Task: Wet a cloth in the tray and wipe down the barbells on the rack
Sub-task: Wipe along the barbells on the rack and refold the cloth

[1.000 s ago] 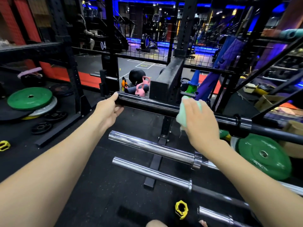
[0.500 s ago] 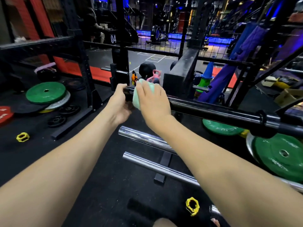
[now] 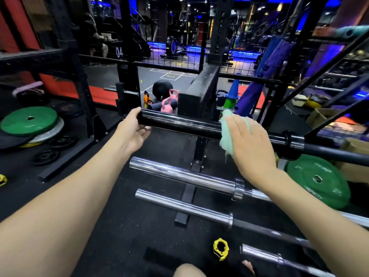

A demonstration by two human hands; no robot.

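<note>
Both arms reach out long and nearly straight toward the rack (image 3: 199,148). The left hand (image 3: 130,130) cups the near end of the black barbell (image 3: 179,124), thumb over the top, fingers curled loosely underneath. The right hand (image 3: 250,139) lies palm-down over that same bar further along its sleeve, pressing the pale green cloth (image 3: 226,132) against it; fingers are wrapped over the cloth and a ragged corner hangs below the bar. So the 2 hands sit apart, each clamped on its own thing. Under them, 2 chrome barbells (image 3: 179,172) lie on lower pegs, a 3rd shows at the bottom right. A green weight plate (image 3: 317,181) leans at right, another green plate (image 3: 29,120) lies on the floor at left, and a yellow collar (image 3: 220,249) rests on the floor.
</note>
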